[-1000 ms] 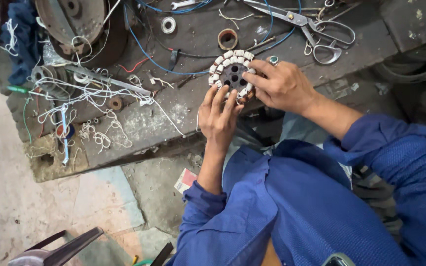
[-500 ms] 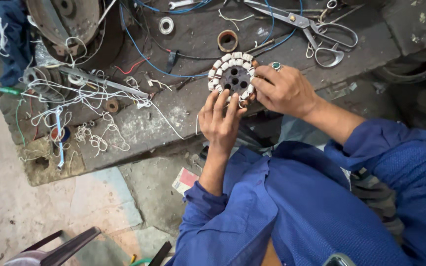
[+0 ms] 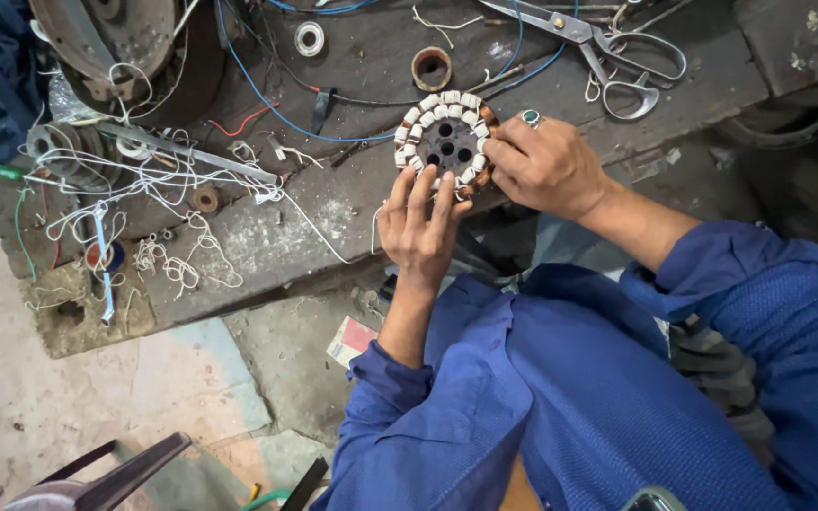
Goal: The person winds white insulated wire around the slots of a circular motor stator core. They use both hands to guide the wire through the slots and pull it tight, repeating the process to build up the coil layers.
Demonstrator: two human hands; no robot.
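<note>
A round fan stator (image 3: 447,144) with white-wrapped copper coils around a dark holed core rests near the front edge of a worn wooden workbench (image 3: 267,237). My left hand (image 3: 418,227) reaches up from below, its fingertips pressing on the stator's lower rim. My right hand (image 3: 546,166), with a green-stone ring on one finger, grips the stator's right side, fingers curled over the coils. Both blue sleeves run in from the lower right.
Large scissors (image 3: 608,43) lie at the back right of the bench. A small brown ring (image 3: 431,68), a white ring (image 3: 310,38), blue and red wires (image 3: 267,104) and tangled white thread (image 3: 163,180) lie left. A round metal motor housing (image 3: 106,38) sits top left. Concrete floor below.
The view has shifted slightly; both hands stay on the stator, with the left fingers pressing a little higher on its lower rim.
</note>
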